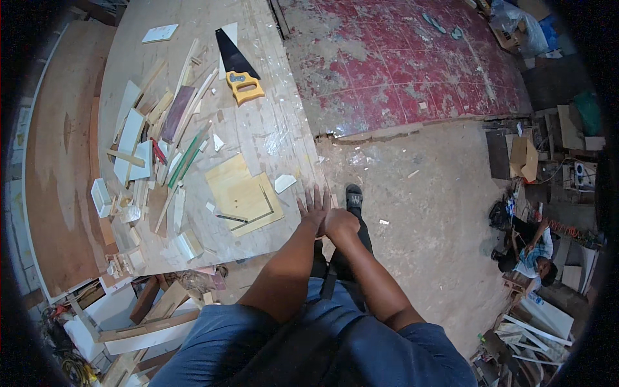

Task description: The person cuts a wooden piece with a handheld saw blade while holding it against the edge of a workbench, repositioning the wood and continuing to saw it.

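My left hand (314,208) lies with its fingers spread at the right edge of the wooden worktable (258,138). Close against it, my right hand (341,223) is closed in a fist just off the edge. Whatever the fist holds, if anything, is hidden. Left of my hands is a notched piece of plywood (238,187) with a dark L-shaped strip or line (268,201) and a dark pencil-like stick (230,218) on it. A white offcut (284,183) sits between the plywood and my left fingers. Farther up lies a handsaw (242,72) with a yellow handle.
Wood strips and offcuts pile up on the table's left, with a green strip (187,158) among them. A large brown board (64,148) stands beyond. Scrap wood (155,322) crowds the floor at lower left. A person (532,251) sits at far right, near cluttered materials.
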`<state>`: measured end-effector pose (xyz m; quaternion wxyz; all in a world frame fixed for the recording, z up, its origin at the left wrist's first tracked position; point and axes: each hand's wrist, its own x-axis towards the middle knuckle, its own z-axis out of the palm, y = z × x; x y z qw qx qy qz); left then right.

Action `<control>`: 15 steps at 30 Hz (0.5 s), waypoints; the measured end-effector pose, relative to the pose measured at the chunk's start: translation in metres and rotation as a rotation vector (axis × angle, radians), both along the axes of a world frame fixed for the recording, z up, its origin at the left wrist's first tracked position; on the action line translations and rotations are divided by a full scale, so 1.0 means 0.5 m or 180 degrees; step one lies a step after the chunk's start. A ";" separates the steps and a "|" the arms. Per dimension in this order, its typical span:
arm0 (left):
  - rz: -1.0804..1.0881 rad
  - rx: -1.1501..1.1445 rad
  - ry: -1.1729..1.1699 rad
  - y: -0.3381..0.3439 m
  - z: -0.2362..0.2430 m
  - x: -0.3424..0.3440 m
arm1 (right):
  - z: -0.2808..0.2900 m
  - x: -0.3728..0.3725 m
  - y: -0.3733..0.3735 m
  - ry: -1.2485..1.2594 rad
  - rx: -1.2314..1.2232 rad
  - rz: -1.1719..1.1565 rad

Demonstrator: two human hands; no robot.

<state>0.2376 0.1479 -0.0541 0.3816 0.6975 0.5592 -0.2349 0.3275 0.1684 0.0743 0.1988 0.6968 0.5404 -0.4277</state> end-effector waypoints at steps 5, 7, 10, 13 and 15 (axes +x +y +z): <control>-0.0253 -0.0085 -0.0008 0.012 0.022 0.026 | -0.103 0.019 -0.021 -0.0342 0.0078 -0.0400; -0.0241 -0.0031 0.0060 0.004 0.010 0.012 | -0.080 -0.001 -0.017 -0.0340 0.0238 -0.0248; -0.0019 -0.0004 -0.0020 0.002 0.006 0.003 | 0.009 0.014 -0.005 0.0028 -0.0050 0.0152; 0.0083 0.0014 -0.0219 0.008 0.037 0.025 | -0.056 0.010 -0.025 -0.0087 -0.0035 -0.0241; 0.0043 0.0042 -0.0221 0.018 0.049 0.023 | -0.081 0.008 -0.018 -0.0253 0.0092 -0.0648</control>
